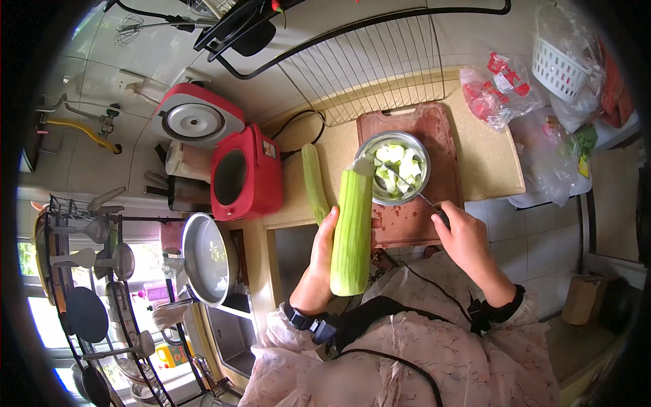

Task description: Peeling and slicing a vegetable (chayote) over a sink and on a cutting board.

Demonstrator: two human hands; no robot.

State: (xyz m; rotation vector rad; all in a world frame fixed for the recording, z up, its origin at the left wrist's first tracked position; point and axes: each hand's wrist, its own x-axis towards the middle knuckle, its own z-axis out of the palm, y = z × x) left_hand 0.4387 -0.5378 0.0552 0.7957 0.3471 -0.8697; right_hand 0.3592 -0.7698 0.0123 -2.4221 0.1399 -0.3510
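My left hand (321,254) grips a large peeled pale-green gourd (352,234), held upright in the picture with its cut top end at the rim of a steel bowl (427,175). Cut pale-green pieces (407,165) lie in the bowl. In my right hand (465,231) is the dark handle of a thin knife (414,191); its blade reaches over the bowl towards the gourd's top. The bowl stands on a reddish-brown cutting board (412,224) with wet spots. A second slender green gourd (314,178) lies on the counter, left of the held one.
A red rice cooker (264,178) with its lid up stands left on the counter (488,168). Behind the board is a wire rack (366,66). Plastic bags (501,91) lie at the right. A large metal pan (228,264) is by the sink (231,330) at the lower left.
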